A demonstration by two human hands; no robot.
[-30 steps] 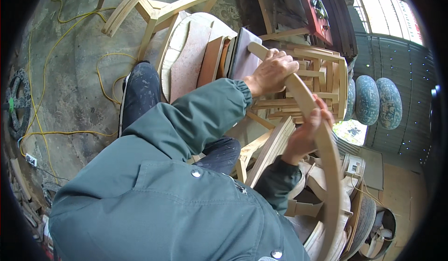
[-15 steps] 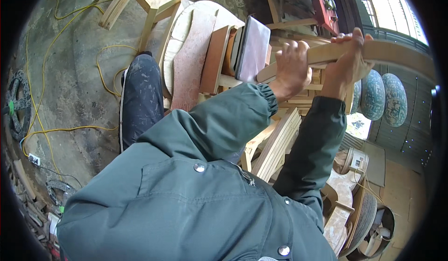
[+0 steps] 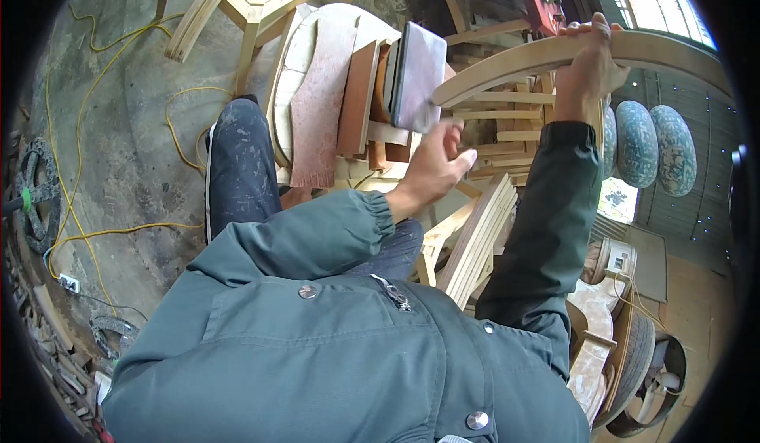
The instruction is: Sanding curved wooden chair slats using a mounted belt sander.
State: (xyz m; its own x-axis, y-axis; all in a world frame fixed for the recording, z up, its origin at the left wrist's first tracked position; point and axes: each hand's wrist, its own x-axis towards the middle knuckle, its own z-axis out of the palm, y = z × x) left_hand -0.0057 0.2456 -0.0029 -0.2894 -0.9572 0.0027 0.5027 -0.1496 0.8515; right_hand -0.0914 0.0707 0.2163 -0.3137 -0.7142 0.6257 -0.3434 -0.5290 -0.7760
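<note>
High on the right, my right hand [image 3: 587, 67] is wrapped around a long curved wooden piece [image 3: 507, 64], which arches from the middle of the view to the far right. My left hand [image 3: 434, 162] is off the wood, below its near end. Its thumb stands apart from partly curled, blurred fingers, and I see nothing held in them. Just beyond those fingers a flat slab with a dark edge and a shiny pale face [image 3: 419, 75] stands tilted against a brown wooden block [image 3: 360, 98].
A reddish wavy-edged board [image 3: 321, 110] lies left of the block. Wooden frames [image 3: 252, 15] stand at the far left, with a yellow cord [image 3: 75, 142] across the concrete floor. Stacked wood strips [image 3: 479, 241] lie below my right forearm. Blue-green patterned rolls [image 3: 636, 144] are at right.
My left hand has let go of the curved wooden piece and moved down and left. My right hand still grips it, slightly higher in the view.
</note>
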